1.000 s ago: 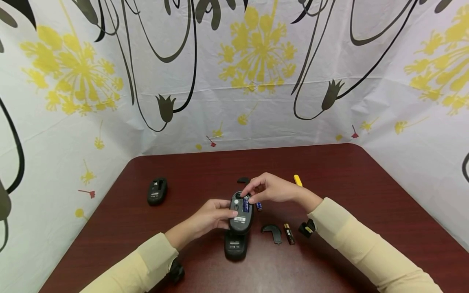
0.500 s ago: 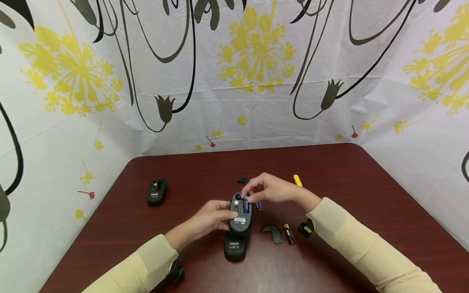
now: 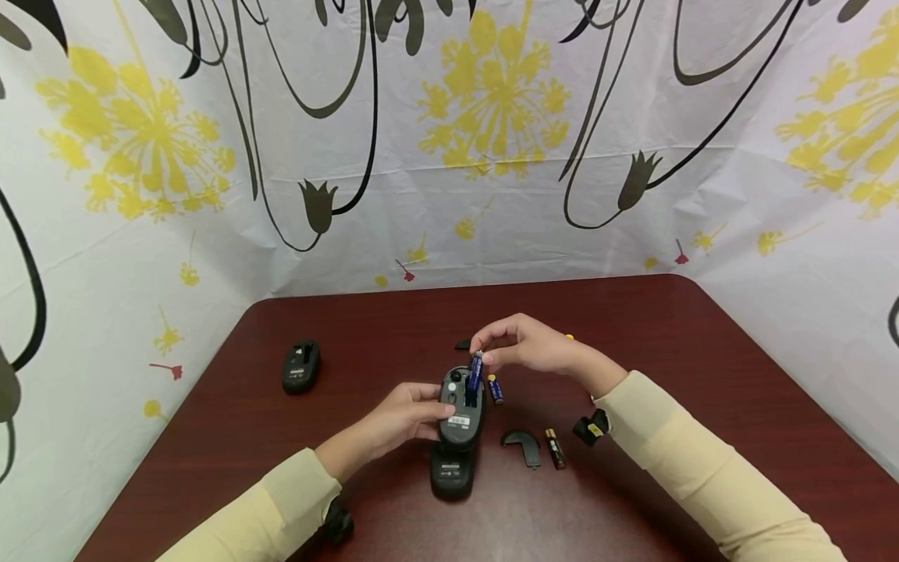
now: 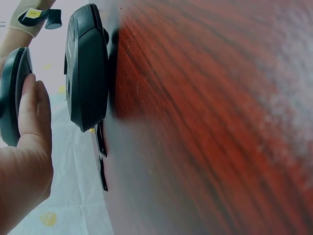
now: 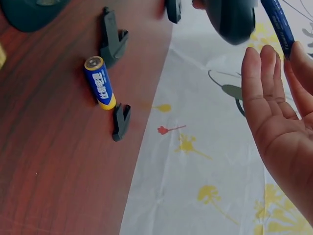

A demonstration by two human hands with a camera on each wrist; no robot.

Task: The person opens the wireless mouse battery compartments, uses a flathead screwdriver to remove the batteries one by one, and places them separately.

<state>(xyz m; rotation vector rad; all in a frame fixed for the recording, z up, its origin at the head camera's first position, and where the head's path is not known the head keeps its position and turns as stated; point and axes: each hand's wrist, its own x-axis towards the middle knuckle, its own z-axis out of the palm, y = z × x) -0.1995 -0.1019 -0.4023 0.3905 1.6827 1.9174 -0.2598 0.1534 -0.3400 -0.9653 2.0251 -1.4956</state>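
My left hand (image 3: 403,412) grips a dark computer mouse (image 3: 465,434), underside up, its battery slot uncovered. The left wrist view shows this mouse (image 4: 9,100) edge-on, held above the table. With thumb and fingertips, my right hand (image 3: 530,343) pinches a blue battery (image 3: 475,373) by its upper end. That battery stands tilted, its lower end at the slot; whether it touches the slot floor I cannot tell. Seen from the right wrist, the battery (image 5: 279,29) points towards the mouse (image 5: 231,22).
A second mouse (image 3: 452,474) lies below the held one, a third (image 3: 300,367) at the left. Right of them are a curved black cover (image 3: 523,446), a black-and-gold battery (image 3: 554,449), another blue battery (image 3: 495,390) and a small black piece (image 3: 463,343). A patterned cloth (image 3: 492,234) hangs behind the table.
The blue battery, lying flat in the slot before, is now lifted at its upper end. My right hand has risen with it, up and slightly right. My left hand keeps its hold.
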